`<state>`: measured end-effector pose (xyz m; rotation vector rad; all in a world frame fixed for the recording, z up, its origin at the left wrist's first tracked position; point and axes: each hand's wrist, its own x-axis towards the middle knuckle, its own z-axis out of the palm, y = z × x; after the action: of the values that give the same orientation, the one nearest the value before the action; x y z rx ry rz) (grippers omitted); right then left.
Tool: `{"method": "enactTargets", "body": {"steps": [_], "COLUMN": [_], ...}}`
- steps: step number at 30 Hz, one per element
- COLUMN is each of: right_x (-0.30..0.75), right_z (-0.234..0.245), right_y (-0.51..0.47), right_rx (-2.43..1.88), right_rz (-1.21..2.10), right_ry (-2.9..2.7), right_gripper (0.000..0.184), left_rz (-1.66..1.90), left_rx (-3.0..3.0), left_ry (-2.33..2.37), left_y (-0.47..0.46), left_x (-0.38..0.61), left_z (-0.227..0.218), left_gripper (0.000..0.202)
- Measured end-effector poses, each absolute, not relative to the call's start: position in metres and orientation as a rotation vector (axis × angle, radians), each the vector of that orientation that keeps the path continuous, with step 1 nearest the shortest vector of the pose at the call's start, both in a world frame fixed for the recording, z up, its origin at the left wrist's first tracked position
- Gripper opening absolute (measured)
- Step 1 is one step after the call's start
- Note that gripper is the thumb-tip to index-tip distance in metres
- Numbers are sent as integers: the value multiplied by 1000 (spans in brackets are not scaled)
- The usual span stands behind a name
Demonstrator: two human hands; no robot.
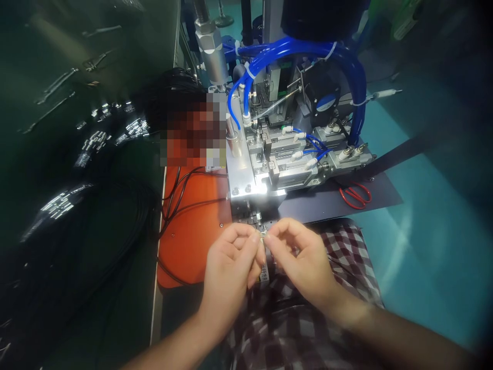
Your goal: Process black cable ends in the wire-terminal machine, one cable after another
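My left hand [233, 257] and my right hand [302, 257] meet fingertip to fingertip at the front of a metal machine [285, 164]. Thumb and forefinger of each hand are pinched together. A tiny shiny metallic piece [263, 234] shows between the two pinches, too small to name. Just beyond my fingertips lies the machine's front edge, with small metal fittings [259, 218] under a bright plate. Below the fingers, a label with printed characters [264, 273] is partly hidden by my left hand.
Coiled black cables [115, 221] with shiny ends lie on the dark surface at left. An orange base plate [192, 252] carries thin black wires. Thick blue air tubes [308, 46] arch over the machine. Red-handled scissors [356, 196] lie at right. Checkered cloth [348, 246] covers my lap.
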<state>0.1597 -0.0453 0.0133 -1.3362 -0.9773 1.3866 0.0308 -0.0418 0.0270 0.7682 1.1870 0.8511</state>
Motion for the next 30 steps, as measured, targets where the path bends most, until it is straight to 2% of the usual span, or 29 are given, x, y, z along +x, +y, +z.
{"method": "enactTargets", "body": {"steps": [5, 11, 16, 24, 30], "right_x": [161, 167, 167, 166, 175], "right_z": [16, 18, 14, 16, 15], "right_y": [-41, -42, -40, -51, -40], "right_rx": [-1205, -1380, -1259, -1410, -1287], "right_rz": [1772, 1469, 1765, 1239, 1762], "right_ry": [-721, -990, -876, -1248, -972], "right_gripper": [22, 15, 22, 16, 24], "left_rz": [853, 756, 777, 753, 733], "left_rx": [781, 819, 789, 761, 767], "left_ry": [1190, 1191, 1199, 1187, 1219], "left_y": [-41, -38, -39, -40, -38], "left_x": [30, 31, 31, 33, 32], "left_z": [28, 32, 29, 32, 35], "left_gripper": [19, 19, 19, 20, 21]}}
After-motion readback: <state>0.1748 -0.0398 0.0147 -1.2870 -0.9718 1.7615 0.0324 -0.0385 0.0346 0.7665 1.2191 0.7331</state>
